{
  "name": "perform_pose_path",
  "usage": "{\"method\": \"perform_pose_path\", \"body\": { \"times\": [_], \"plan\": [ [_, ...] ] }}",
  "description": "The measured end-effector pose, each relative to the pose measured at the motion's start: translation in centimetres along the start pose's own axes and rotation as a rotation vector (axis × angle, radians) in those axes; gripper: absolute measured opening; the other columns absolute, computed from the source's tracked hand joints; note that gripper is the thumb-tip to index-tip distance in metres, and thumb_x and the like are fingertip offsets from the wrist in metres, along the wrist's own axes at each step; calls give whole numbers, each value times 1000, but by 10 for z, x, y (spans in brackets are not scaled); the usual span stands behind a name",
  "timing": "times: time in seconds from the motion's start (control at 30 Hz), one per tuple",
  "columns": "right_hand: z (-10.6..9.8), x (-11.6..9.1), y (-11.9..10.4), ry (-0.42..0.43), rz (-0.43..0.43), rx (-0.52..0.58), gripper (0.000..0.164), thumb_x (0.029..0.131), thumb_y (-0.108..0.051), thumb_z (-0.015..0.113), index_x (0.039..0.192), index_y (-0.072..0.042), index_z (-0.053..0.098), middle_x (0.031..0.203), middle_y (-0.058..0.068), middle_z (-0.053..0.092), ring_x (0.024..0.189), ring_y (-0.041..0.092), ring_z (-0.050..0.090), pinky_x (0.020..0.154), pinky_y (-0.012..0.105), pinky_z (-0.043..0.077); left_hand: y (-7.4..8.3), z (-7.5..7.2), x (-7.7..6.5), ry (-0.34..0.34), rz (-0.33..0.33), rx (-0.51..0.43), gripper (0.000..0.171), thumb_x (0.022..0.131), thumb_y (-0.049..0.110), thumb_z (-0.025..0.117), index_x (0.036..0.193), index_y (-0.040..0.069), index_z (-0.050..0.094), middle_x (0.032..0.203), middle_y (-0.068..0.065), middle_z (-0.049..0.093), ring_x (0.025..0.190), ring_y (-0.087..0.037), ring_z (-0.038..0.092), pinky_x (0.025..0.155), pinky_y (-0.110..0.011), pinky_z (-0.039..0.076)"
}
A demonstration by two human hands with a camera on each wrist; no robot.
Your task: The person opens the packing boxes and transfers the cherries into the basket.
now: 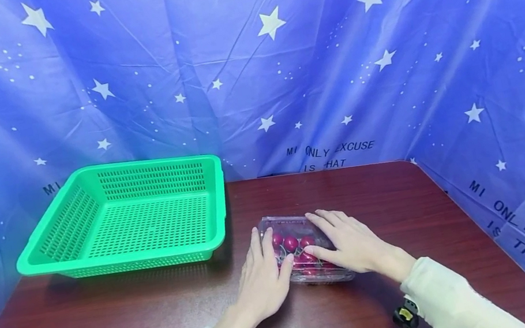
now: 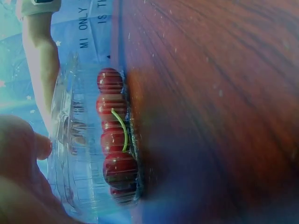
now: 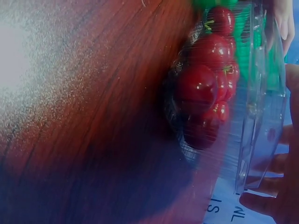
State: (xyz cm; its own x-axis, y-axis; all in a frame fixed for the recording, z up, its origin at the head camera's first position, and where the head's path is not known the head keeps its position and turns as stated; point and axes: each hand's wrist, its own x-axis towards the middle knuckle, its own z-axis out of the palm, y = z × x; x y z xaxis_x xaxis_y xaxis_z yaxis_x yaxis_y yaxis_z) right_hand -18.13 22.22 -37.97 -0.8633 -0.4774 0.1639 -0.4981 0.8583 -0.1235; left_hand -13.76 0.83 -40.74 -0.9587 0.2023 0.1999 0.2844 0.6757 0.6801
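A clear plastic clamshell box (image 1: 309, 279) with red cherries (image 1: 290, 243) inside stands on the table, its lid down. Green stems show among the cherries (image 2: 120, 170) through the box wall. My left hand (image 1: 261, 287) lies along the box's left side, its fingers fairly straight and its thumb at the lid's near left part. My right hand (image 1: 355, 241) rests on the right part of the lid, fingers extended toward the far edge and thumb across the top. In the right wrist view, fingertips of the right hand (image 3: 285, 182) touch the lid side of the box (image 3: 254, 116).
A green perforated plastic basket (image 1: 217, 195) stands at the back left of the dark red wooden table (image 1: 112, 325), with nothing visible in it. A blue star-printed curtain (image 1: 221, 48) surrounds the table at the back and sides.
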Motion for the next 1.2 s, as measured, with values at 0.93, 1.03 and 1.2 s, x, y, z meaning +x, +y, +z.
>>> {"method": "perform_pose_path", "body": {
  "times": [0.93, 1.03, 1.2],
  "plan": [
    [4, -10, -9, 16, 54, -24, 99, 78, -74, 53, 148, -6, 37, 136, 21, 53, 123, 35, 50, 94, 57, 47, 4, -4, 19, 76, -119, 59, 53, 98, 22, 46, 146, 4, 34, 135, -30, 42, 112, -45, 45, 86, -59, 41],
    [4, -11, -10, 12, 71, -25, 101, 77, -75, 52, 149, -7, 35, 135, 22, 53, 121, 35, 51, 93, 57, 47, 4, -3, 22, 77, -140, 64, 53, 98, 23, 45, 146, 3, 33, 139, -30, 39, 116, -45, 43, 88, -61, 43],
    [4, -13, -11, 8, 88, -33, 104, 76, -76, 53, 150, -6, 32, 137, 23, 51, 122, 36, 50, 93, 58, 48, 4, -2, 29, 100, -155, 95, 51, 98, 23, 47, 142, 0, 36, 137, -28, 43, 117, -43, 43, 87, -60, 46]
  ]
}}
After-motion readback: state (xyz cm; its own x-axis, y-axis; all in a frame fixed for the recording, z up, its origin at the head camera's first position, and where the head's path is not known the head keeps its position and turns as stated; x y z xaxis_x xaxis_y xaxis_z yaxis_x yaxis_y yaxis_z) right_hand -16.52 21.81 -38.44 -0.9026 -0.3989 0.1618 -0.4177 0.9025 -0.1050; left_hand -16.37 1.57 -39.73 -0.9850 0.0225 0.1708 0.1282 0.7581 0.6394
